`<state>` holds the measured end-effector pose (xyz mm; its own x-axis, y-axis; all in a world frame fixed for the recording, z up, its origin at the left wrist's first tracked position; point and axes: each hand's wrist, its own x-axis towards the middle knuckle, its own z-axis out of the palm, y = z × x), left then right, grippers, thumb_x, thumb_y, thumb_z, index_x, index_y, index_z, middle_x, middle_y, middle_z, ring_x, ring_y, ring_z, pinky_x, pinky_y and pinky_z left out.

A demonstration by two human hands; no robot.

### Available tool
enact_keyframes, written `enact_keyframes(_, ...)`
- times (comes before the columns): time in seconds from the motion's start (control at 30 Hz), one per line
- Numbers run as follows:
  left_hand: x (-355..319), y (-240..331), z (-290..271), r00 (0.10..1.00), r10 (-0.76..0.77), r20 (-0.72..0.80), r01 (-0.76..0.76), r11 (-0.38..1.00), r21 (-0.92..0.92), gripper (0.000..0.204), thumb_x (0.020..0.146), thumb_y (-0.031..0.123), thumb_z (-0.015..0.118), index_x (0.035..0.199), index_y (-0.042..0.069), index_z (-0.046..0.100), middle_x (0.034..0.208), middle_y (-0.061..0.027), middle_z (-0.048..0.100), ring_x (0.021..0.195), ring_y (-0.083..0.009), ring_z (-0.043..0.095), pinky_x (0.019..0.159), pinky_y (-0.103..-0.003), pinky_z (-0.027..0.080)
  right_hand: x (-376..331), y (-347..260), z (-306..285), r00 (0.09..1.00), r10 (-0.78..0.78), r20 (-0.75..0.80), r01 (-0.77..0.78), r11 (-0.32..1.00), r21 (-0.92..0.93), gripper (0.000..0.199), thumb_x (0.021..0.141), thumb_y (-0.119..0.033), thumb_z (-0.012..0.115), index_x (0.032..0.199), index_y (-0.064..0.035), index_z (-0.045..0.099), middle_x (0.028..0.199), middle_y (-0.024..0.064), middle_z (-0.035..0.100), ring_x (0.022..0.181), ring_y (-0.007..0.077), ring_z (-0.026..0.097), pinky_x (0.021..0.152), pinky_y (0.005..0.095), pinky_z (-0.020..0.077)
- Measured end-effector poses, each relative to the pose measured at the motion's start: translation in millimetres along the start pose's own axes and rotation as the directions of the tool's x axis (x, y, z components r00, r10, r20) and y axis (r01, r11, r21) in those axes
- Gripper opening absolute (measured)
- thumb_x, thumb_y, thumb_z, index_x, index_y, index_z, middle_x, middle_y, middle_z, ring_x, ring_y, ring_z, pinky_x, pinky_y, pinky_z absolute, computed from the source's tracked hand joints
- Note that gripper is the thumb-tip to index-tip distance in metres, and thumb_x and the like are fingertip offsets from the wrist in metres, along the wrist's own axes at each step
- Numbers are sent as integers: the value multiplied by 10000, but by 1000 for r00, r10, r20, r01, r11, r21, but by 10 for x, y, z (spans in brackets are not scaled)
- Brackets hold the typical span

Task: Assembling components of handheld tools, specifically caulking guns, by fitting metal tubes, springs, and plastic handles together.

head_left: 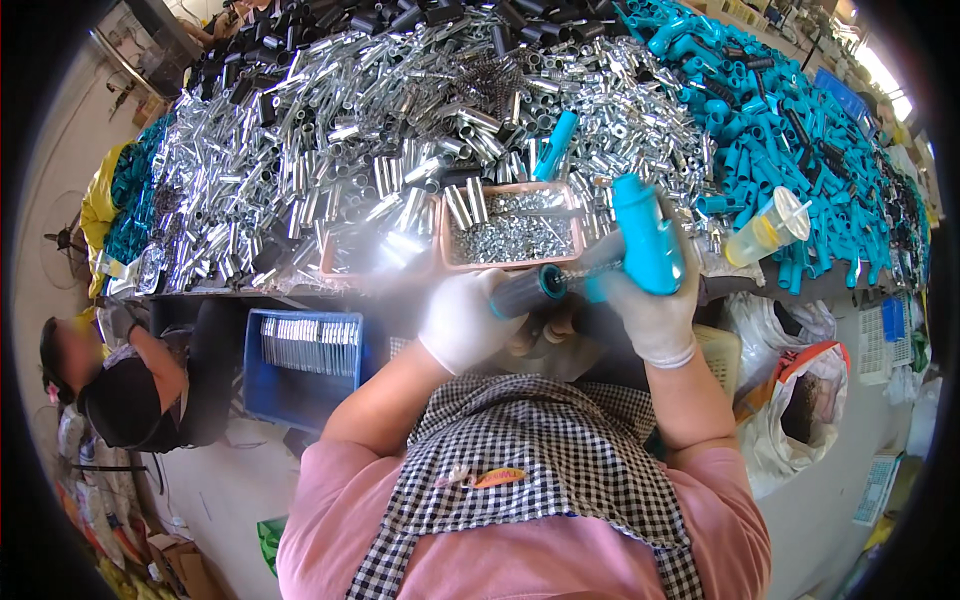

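Observation:
My left hand (462, 322), in a white glove, is closed around a black ribbed cylinder (532, 291) with a teal ring at its end. My right hand (655, 320), also gloved, grips a glossy teal plastic housing (645, 235) with a rounded, elongated body. Between the two hands runs a thin metal piece, blurred where it meets the housing, so I cannot tell how they join. Just beyond my hands, a pink tray (447, 264) holds small metal parts, with a few silver tubes (470, 203) leaning in its left side.
A heap of silver metal tubes (330, 110) covers the table, with teal plastic housings (745, 165) at right. A plastic cup with a straw (768, 230) stands near the right edge. Below are a blue crate (252, 385) and white sacks (765, 440). Another person (135, 385) sits at left.

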<state>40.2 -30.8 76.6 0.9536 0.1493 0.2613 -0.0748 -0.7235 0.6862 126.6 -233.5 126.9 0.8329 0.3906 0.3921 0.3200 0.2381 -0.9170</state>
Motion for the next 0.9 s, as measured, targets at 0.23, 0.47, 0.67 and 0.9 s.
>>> enact_keyframes(0.23, -104, -10, -49, 977, -71, 202, 69, 998, 16, 274, 722, 206, 795, 879, 6, 693, 742, -178, 678, 692, -305, 701, 635, -359, 542, -68, 159, 24, 977, -23, 212, 33, 999, -41, 841, 706, 35, 720, 1451, 77, 333, 1124, 163, 649, 974, 224, 663, 887, 360, 521)
enact_keyframes(0.47, -181, -62, -66, 983, -100, 153, 90, 994, 68, 256, 716, 222, 788, 845, 28, 683, 748, -185, 678, 706, -334, 692, 644, -381, 541, -85, 26, -117, 959, 260, 113, -278, 943, 185, 670, 823, -54, 685, 1416, 52, 394, 1055, 159, 668, 840, 225, 681, 790, 364, 558)
enact_keyframes(0.67, -239, -280, -65, 998, -3, 64, -24, 910, 415, 191, 716, 218, 739, 825, 79, 667, 748, -146, 671, 710, -340, 675, 668, -420, 541, 0, -196, -500, 715, 602, 356, -606, 787, -114, 479, 793, -87, 698, 1243, 47, 602, 956, 115, 684, 765, 174, 668, 706, 304, 558)
enact_keyframes(0.9, -251, -89, -109, 948, -6, 319, -143, 885, 443, 191, 715, 212, 719, 838, 75, 669, 733, -145, 665, 715, -330, 679, 672, -426, 540, 13, -49, -462, 680, 196, 707, 226, 861, -456, 497, 686, -163, 745, 1159, -32, 662, 953, 142, 699, 811, 282, 686, 740, 397, 544)
